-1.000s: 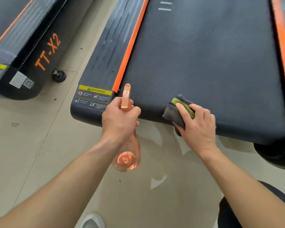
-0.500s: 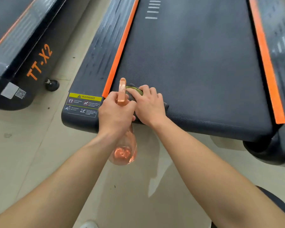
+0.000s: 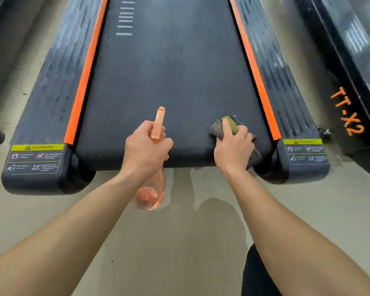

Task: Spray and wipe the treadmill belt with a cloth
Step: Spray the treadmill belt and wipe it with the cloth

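The treadmill belt [image 3: 169, 92] fills the centre of the frame, running from the top edge down to its rounded end in the middle, and your cloth [image 3: 217, 128], grey with a green patch, sits on it at the lower right corner, just inside the right orange strip [image 3: 254, 67]. Your right hand [image 3: 233, 150] presses the cloth down with its fingers curled over the bundle. Your left hand [image 3: 146, 149] is wrapped round the neck of the peach spray bottle [image 3: 151, 193], whose nozzle points up the belt while its body hangs below the belt's end, over the floor [image 3: 51, 221]. You look to be mid-wipe along the near edge. The pictures do not show plainly how much of the belt is sprayed or wiped, so treat the long stretch toward the white marks [image 3: 125, 18] as probably still to do. Warning labels [image 3: 35, 158] sit on both rail ends, and another treadmill marked TT-X2 [image 3: 348, 112] stands at the right.
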Demonstrator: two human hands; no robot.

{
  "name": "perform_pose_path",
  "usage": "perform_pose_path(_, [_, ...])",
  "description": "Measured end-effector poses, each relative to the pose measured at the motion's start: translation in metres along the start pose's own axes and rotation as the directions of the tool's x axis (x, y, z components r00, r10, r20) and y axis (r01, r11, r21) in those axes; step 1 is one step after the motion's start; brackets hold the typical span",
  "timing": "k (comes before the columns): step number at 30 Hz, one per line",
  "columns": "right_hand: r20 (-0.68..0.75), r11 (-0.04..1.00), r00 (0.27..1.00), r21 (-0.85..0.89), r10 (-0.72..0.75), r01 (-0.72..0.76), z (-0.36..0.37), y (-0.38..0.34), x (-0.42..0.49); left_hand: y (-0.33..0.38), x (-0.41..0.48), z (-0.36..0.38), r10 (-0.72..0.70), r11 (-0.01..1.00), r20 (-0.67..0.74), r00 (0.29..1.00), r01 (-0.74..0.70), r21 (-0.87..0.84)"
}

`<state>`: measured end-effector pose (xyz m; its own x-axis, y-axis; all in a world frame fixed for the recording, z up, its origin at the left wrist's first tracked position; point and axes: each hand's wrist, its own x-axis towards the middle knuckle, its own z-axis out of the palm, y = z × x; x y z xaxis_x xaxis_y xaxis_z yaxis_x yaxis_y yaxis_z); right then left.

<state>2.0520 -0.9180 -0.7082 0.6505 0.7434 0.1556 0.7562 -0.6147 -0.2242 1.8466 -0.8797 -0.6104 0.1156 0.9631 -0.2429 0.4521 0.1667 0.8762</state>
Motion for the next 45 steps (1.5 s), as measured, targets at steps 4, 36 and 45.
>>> perform_pose_path(4, [0.027, 0.945, 0.952, 0.126, -0.306, 0.3, 0.014, -0.08, -0.021, -0.003, 0.01, -0.02, 0.026, 1.0, -0.061, 0.998, -0.026, -0.002])
perform_pose_path(36, [0.09, 0.686, 0.682, 0.174, -0.725, 0.707, 0.066, -0.253, -0.008, -0.055, 0.06, -0.154, -0.122, 0.985, -0.216, 0.969, 0.092, -0.145])
perform_pose_path(45, [0.103, 0.758, 0.755, 0.187, -0.648, 0.625, 0.073, -0.27, 0.021, -0.074, 0.048, -0.143, -0.141, 0.988, -0.191, 0.971, 0.125, -0.095])
